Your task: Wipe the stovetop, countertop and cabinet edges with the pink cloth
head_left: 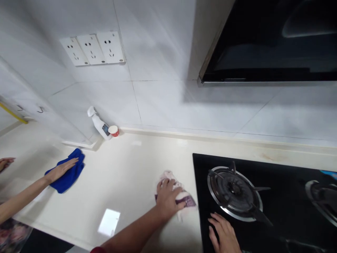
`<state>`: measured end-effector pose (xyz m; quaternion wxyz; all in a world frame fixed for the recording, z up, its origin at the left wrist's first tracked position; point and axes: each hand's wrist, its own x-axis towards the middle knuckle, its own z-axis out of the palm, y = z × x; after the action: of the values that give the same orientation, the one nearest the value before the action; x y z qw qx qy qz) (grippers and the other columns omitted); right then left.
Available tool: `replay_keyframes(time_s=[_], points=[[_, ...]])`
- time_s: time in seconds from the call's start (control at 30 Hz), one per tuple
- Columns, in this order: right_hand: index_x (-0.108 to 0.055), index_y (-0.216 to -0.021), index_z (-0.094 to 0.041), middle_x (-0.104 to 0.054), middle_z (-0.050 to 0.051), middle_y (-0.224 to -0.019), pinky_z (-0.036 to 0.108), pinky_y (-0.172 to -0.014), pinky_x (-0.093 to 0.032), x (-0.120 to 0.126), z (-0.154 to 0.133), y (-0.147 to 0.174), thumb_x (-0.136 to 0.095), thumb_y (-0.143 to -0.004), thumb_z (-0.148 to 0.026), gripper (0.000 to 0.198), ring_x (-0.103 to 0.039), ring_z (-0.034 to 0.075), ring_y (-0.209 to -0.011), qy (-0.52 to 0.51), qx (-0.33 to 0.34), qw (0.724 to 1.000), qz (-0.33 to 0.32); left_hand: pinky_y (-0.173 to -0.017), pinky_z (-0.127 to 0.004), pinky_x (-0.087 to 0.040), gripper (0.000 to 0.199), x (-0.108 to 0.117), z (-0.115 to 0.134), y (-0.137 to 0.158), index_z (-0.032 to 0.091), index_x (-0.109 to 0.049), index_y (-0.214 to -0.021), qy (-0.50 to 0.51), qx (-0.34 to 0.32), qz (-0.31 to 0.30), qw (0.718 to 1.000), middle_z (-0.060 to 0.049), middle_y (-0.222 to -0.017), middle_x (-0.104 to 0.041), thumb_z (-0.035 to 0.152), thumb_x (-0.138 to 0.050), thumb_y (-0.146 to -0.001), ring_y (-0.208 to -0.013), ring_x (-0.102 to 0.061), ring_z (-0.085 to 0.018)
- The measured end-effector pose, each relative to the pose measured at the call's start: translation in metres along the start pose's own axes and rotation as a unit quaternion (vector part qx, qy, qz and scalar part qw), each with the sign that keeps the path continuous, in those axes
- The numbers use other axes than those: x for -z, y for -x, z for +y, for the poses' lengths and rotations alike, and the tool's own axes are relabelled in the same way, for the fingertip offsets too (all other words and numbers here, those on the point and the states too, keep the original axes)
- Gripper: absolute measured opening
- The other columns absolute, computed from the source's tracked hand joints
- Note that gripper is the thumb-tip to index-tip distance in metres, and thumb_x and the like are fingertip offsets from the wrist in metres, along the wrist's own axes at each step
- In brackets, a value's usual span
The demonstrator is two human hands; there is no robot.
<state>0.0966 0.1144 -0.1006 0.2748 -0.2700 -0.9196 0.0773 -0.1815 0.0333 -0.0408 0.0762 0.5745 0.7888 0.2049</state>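
My left hand (167, 202) presses a pale pink-and-white cloth (168, 174) with a purple patterned band onto the cream countertop (131, 168). Its fingers curl over the cloth, just left of the black gas hob (281, 196). Resting palm down at the hob's front left, my right hand (225, 235) is open and holds nothing. The nearest burner (234, 189), with its metal pan supports, lies just above my right fingertips.
At the left, another person's hand (61, 170) lies on a blue cloth (75, 174). A white spray bottle (98, 123) and a small red-and-white cup (114, 131) stand by the wall. A black range hood (268, 45) overhangs the hob; sockets (92, 49) are on the wall.
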Motion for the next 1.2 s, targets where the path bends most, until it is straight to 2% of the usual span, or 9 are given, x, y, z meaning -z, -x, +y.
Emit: replay_keyframes(time_s=[0.17, 0.3, 0.4, 0.5, 0.67, 0.83, 1.0, 1.1, 1.2], points=[[-0.064, -0.113, -0.023, -0.068, 0.009, -0.118, 0.040, -0.089, -0.053, -0.001, 0.005, 0.001, -0.053, -0.098, -0.034, 0.022, -0.065, 0.025, -0.110, -0.006, 0.018, 1.000, 0.006, -0.108, -0.056, -0.032, 0.048, -0.004, 0.002, -0.106, 0.041, -0.070, -0.121, -0.023, -0.003, 0.023, 0.999, -0.004, -0.144, -0.056, 0.060, -0.074, -0.076, -0.130, -0.044, -0.036], [-0.063, -0.115, -0.022, -0.068, 0.009, -0.119, 0.039, -0.091, -0.052, 0.000, 0.005, 0.001, -0.053, -0.097, -0.034, 0.024, -0.064, 0.025, -0.112, -0.008, 0.021, 1.000, -0.007, -0.105, -0.052, -0.034, 0.046, 0.010, -0.018, -0.172, 0.039, -0.069, -0.121, -0.056, 0.039, 0.031, 0.997, -0.005, -0.140, -0.059, 0.062, -0.068, -0.081, -0.127, -0.046, -0.034], [-0.063, -0.115, -0.022, -0.068, 0.010, -0.119, 0.040, -0.091, -0.052, 0.000, 0.005, 0.001, -0.052, -0.098, -0.035, 0.023, -0.064, 0.025, -0.112, -0.007, 0.017, 1.000, -0.003, -0.107, -0.052, -0.033, 0.046, 0.029, -0.053, -0.198, 0.040, -0.067, -0.125, -0.069, 0.082, 0.038, 0.993, -0.005, -0.140, -0.058, 0.059, -0.066, -0.083, -0.129, -0.045, -0.034], [-0.063, -0.113, -0.023, -0.068, 0.009, -0.117, 0.040, -0.089, -0.052, -0.001, 0.006, 0.002, -0.049, -0.100, -0.038, 0.024, -0.065, 0.025, -0.109, -0.001, 0.020, 1.000, 0.008, -0.107, -0.054, -0.034, 0.050, 0.053, -0.097, -0.199, 0.041, -0.063, -0.130, -0.079, 0.134, 0.052, 0.986, -0.006, -0.139, -0.058, 0.057, -0.066, -0.084, -0.130, -0.044, -0.035], [-0.062, -0.115, -0.023, -0.067, 0.010, -0.119, 0.043, -0.092, -0.051, -0.003, 0.008, 0.005, -0.049, -0.099, -0.039, 0.026, -0.063, 0.027, -0.112, -0.001, 0.010, 1.000, -0.012, -0.104, -0.058, -0.036, 0.055, 0.092, -0.155, -0.150, 0.038, -0.057, -0.139, -0.099, 0.219, 0.073, 0.968, -0.010, -0.143, -0.054, 0.055, -0.062, -0.087, -0.131, -0.043, -0.038], [-0.062, -0.114, -0.022, -0.065, 0.011, -0.120, 0.047, -0.095, -0.049, -0.005, 0.010, 0.009, -0.048, -0.098, -0.041, 0.028, -0.062, 0.029, -0.114, -0.006, -0.003, 1.000, -0.018, -0.105, -0.053, -0.036, 0.052, 0.109, -0.172, -0.069, 0.033, -0.057, -0.139, -0.115, 0.250, 0.080, 0.958, -0.008, -0.146, -0.051, 0.053, -0.058, -0.091, -0.132, -0.040, -0.036], [-0.061, -0.114, -0.021, -0.064, 0.013, -0.121, 0.050, -0.097, -0.048, -0.005, 0.011, 0.010, -0.045, -0.098, -0.042, 0.031, -0.060, 0.031, -0.116, -0.010, -0.009, 1.000, -0.024, -0.106, -0.049, -0.037, 0.051, 0.105, -0.148, 0.007, 0.036, -0.060, -0.135, -0.117, 0.245, 0.075, 0.960, -0.008, -0.146, -0.052, 0.050, -0.065, -0.087, -0.134, -0.041, -0.034], [-0.061, -0.113, -0.020, -0.064, 0.013, -0.120, 0.051, -0.098, -0.047, -0.005, 0.012, 0.010, -0.044, -0.098, -0.042, 0.032, -0.059, 0.032, -0.116, -0.010, -0.011, 0.999, -0.029, -0.109, -0.051, -0.035, 0.051, 0.093, -0.119, 0.056, 0.040, -0.062, -0.133, -0.109, 0.224, 0.057, 0.967, -0.007, -0.147, -0.052, 0.051, -0.068, -0.084, -0.136, -0.041, -0.036], [-0.061, -0.109, -0.019, -0.064, 0.014, -0.118, 0.052, -0.097, -0.047, -0.006, 0.012, 0.011, -0.043, -0.097, -0.043, 0.032, -0.059, 0.032, -0.115, -0.007, -0.009, 1.000, -0.029, -0.111, -0.053, -0.033, 0.056, 0.076, -0.089, 0.113, 0.045, -0.060, -0.134, -0.094, 0.171, 0.027, 0.980, -0.005, -0.150, -0.050, 0.054, -0.070, -0.080, -0.139, -0.040, -0.037]])
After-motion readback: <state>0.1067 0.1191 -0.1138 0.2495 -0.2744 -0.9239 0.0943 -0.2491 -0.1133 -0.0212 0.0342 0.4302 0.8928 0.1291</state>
